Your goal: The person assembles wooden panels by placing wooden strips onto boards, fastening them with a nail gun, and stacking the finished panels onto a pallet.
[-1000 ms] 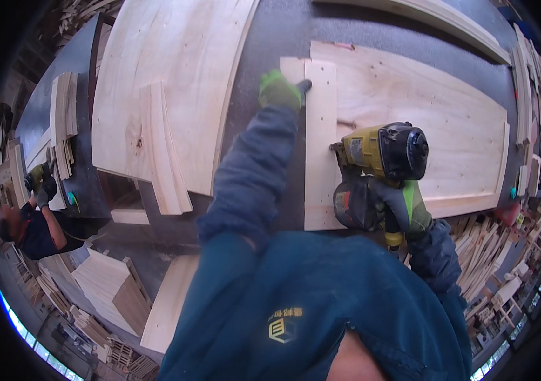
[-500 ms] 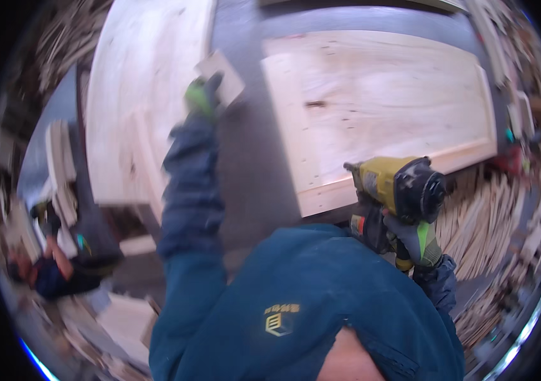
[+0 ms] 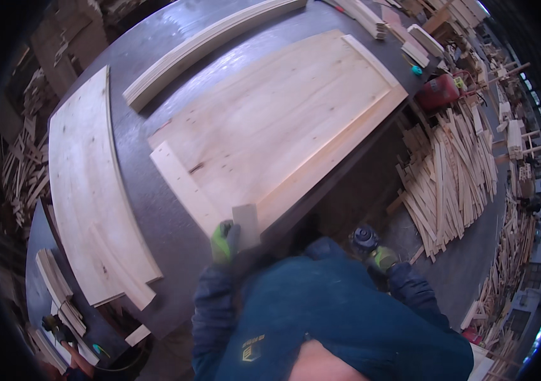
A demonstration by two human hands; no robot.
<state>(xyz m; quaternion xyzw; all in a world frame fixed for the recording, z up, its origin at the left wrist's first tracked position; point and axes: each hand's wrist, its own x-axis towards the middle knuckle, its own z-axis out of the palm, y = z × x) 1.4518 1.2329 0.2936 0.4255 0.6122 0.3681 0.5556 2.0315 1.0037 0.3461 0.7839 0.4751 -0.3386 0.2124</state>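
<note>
My left hand (image 3: 223, 242), in a grey and green glove, is closed on a small flat wooden block (image 3: 245, 223). The block lies over the near corner of a plywood panel (image 3: 270, 120), where an end strip (image 3: 181, 184) and the long near-edge strip (image 3: 337, 155) come together. My right hand (image 3: 385, 259), gloved alike, grips a nail gun (image 3: 364, 239) beside my body, off the table's near edge. Only the gun's dark round end shows well; its nose is hidden.
The panel rests on a grey table (image 3: 156, 209). Another panel (image 3: 86, 184) lies left, with a stack of long strips (image 3: 213, 51) beyond. Loose wood strips (image 3: 448, 184) are heaped right, near a red tank (image 3: 439, 92). A co-worker's arm (image 3: 76, 359) shows at lower left.
My left hand has brought the block from beside the left panel to the other panel's near corner. My right hand has lowered the nail gun away from the panel. The view has turned.
</note>
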